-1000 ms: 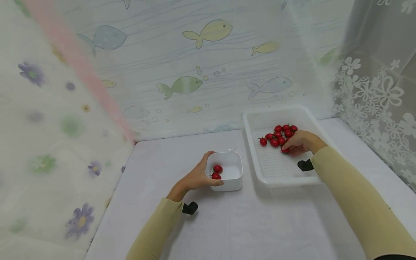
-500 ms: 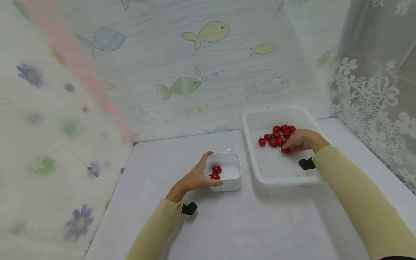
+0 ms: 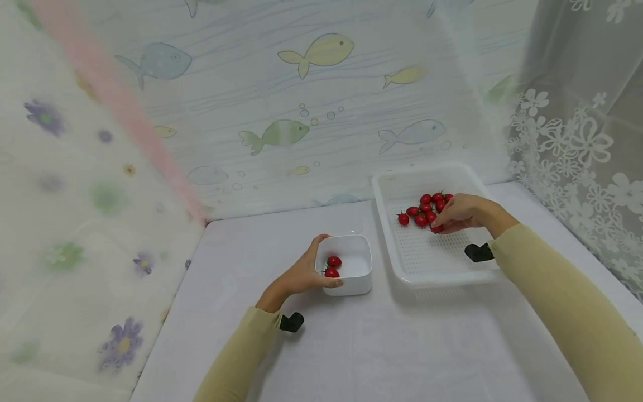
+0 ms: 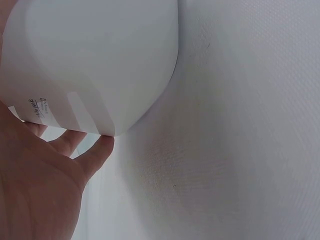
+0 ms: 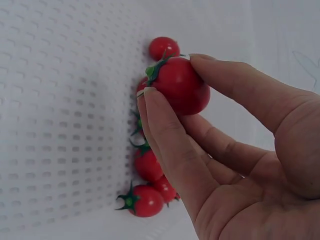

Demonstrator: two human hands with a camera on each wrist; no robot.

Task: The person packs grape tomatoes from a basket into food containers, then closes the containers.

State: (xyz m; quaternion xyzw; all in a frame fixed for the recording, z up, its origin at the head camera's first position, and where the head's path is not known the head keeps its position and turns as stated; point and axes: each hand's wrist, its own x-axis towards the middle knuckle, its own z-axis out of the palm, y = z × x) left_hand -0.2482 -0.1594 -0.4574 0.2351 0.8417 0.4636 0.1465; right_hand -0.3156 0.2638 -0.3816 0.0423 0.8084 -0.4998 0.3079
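Tomatoes [image 3: 334, 261], two, lie in the box [image 3: 359, 286] the left hand [image 3: 300, 273] grips; the right hand [image 3: 467, 212] pinches another tomato [image 5: 181, 87]; others [image 3: 420, 220] remain in the basket [image 3: 422, 258] at the box's two o'clock.

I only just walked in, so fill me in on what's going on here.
A person is handling small red tomatoes with both hands busy. The right hand pinches one tomato between thumb and fingers at the white perforated basket, close to the other tomatoes lying there. The left hand grips a white container on the table, to the left of the basket. Two tomatoes lie in that container.
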